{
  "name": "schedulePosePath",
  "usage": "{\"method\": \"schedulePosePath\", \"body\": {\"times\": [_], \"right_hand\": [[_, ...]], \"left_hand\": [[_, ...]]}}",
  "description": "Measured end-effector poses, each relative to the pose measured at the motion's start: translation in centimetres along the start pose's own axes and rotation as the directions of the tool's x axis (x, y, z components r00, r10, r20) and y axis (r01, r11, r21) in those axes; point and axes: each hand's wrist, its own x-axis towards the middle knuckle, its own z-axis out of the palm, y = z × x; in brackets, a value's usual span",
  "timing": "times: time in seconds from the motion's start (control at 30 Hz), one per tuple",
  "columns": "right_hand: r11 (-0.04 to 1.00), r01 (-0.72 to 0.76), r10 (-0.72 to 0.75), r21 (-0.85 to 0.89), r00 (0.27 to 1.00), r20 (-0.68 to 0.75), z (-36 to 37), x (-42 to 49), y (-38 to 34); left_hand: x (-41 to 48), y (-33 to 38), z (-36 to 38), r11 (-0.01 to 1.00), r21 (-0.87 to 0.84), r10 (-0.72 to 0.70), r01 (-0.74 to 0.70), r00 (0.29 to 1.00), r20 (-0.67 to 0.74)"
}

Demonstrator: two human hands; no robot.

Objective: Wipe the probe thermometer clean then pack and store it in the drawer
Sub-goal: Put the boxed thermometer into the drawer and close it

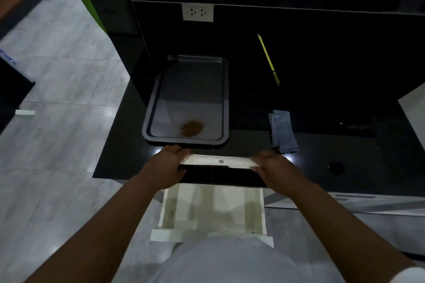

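Note:
A long white box [218, 161] with printed text lies level over the front edge of the black counter [322, 99]. My left hand [169, 165] grips its left end and my right hand [273, 167] grips its right end. Directly below the box a white drawer [213, 210] stands pulled open, its inside bare. A folded blue cloth [282, 131] rests on the counter just right of the box. The thermometer itself is not visible; I cannot tell if it is inside the box.
A dark metal tray [190, 99] with a brown smear [191, 128] sits behind the box. A thin yellow stick [268, 58] lies further back right. A white wall socket [197, 12] is on the back wall. Grey tiled floor [57, 122] lies to the left.

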Motion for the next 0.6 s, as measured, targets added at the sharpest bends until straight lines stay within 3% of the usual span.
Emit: {"method": "schedulePosePath", "body": {"times": [0.2, 0.37, 0.6], "right_hand": [[0.970, -0.141, 0.157, 0.199, 0.985, -0.066, -0.6, 0.2, 0.1], [0.897, -0.215, 0.294, 0.387, 0.943, -0.155, 0.2, 0.1, 0.2], [0.894, -0.113, 0.213, 0.434, 0.959, -0.189, 0.3, 0.0, 0.7]], "left_hand": [[-0.7, 0.2, 0.4, 0.976, -0.175, -0.157, 0.127, 0.974, -0.165], [-1.0, 0.7, 0.6, 0.962, -0.236, -0.174, 0.140, 0.976, -0.130], [-1.1, -0.3, 0.9, 0.971, -0.172, -0.179, 0.164, 0.981, -0.074]]}}
